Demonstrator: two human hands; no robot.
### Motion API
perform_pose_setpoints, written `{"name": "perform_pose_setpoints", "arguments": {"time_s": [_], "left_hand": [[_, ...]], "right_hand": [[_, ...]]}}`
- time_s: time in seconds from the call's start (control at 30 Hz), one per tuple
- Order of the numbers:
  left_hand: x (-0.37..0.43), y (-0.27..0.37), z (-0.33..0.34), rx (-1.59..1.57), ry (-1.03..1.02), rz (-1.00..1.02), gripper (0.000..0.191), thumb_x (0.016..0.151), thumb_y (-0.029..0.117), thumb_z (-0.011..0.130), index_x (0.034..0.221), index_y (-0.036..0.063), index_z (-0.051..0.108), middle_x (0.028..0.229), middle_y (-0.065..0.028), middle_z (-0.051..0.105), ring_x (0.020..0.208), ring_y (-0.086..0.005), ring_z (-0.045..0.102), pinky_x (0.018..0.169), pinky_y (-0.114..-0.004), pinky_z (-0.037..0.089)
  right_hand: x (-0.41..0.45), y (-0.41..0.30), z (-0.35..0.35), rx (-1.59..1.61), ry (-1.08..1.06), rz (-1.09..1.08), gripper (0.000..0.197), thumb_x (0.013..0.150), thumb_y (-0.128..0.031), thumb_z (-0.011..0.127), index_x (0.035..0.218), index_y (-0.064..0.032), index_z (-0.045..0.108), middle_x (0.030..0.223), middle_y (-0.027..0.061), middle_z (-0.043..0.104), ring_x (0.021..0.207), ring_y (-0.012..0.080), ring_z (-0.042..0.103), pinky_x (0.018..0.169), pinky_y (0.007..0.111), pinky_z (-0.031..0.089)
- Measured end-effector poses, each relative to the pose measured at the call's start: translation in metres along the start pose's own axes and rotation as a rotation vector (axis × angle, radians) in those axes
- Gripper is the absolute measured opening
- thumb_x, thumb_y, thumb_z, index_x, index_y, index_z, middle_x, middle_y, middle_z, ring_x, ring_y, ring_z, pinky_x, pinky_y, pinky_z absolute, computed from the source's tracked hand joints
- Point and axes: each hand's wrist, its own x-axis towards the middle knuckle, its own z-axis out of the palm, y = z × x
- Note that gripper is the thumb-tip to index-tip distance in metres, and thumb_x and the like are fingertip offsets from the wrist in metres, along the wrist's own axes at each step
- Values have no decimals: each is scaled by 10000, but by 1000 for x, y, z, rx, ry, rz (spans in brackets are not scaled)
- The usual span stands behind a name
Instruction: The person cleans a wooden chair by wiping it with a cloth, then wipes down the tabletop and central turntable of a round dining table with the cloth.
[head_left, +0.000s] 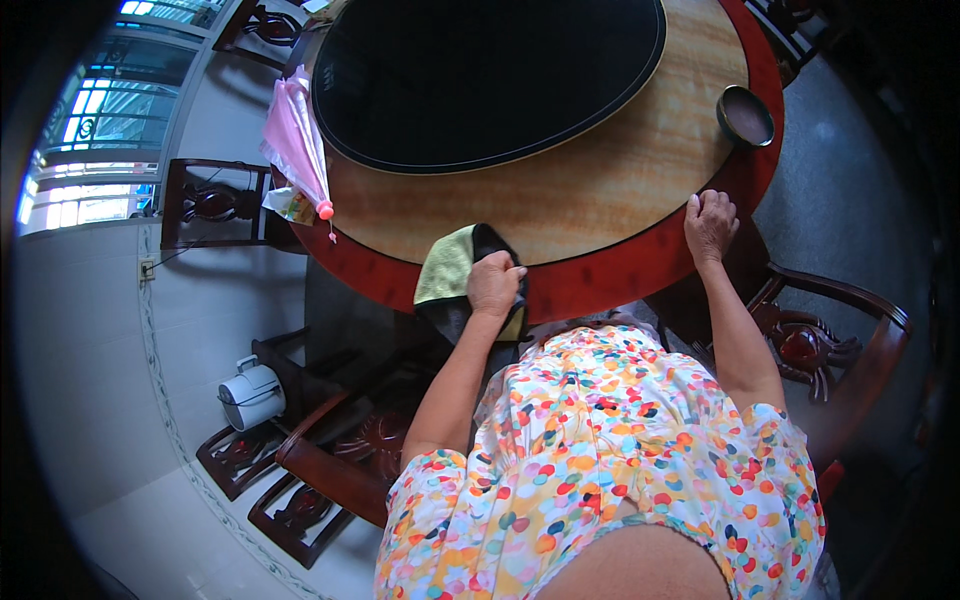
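Observation:
My left hand (495, 283) is closed on a green and dark cloth (447, 271) at the near edge of a round table (585, 289) with a red rim. Part of the cloth hangs over that edge. My right hand (711, 217) rests on the red rim at the right, its fingers curled; whether it holds anything cannot be seen. Beyond my hands lies a large dark oval panel (487, 82) on the tabletop. A bowl (744, 116) sits near the right rim, above my right hand.
A folded pink umbrella (295, 135) lies on the table's left side beside a small packet (290, 204). Carved wooden chairs stand around the table, one at the right (810, 345) and one at the left (217, 202). A white appliance (253, 396) is at the lower left.

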Motion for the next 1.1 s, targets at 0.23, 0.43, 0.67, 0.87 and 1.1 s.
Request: {"name": "perform_pose_setpoints", "arguments": {"time_s": [0.23, 0.43, 0.67, 0.87, 1.1], "left_hand": [[-1, -8, -16, 138, -39, -79, 248, 634, 261, 732, 640, 72, 571, 697, -132, 604, 691, -322, 590, 585, -417, 451], [0, -8, -14, 86, 19, -32, 224, 613, 222, 733, 626, 65, 575, 675, -136, 601, 645, -321, 581, 566, -421, 442], [3, -3, -8, 151, 24, -2, 235, 621, 237, 723, 623, 50, 581, 624, -138, 584, 619, -305, 583, 562, -402, 446], [2, -20, -20, 109, 13, -47, 239, 604, 233, 735, 617, 47, 585, 603, -140, 578, 602, -297, 586, 546, -395, 449], [0, 11, 3, 33, -4, -15, 222, 633, 251, 723, 644, 80, 581, 684, -128, 605, 690, -325, 592, 599, -421, 458]], "right_hand": [[-2, 6, 2, 27, -4, 9, 175, 797, -299, 550, 810, -129, 509, 850, 54, 511, 844, 252, 514, 691, 413, 423], [1, 2, 0, 19, -23, 14, 176, 796, -297, 551, 815, -126, 510, 854, 56, 513, 852, 255, 513, 693, 414, 419], [-1, 7, 6, 40, -9, 14, 177, 792, -295, 553, 822, -127, 507, 852, 57, 511, 854, 253, 510, 695, 417, 417], [-2, 2, 1, 17, -17, 21, 177, 795, -300, 546, 815, -129, 509, 854, 55, 511, 857, 253, 511, 696, 419, 417], [0, 3, 4, 20, -16, 17, 178, 795, -297, 549, 811, -125, 508, 852, 58, 510, 849, 253, 513, 687, 418, 420]]}}
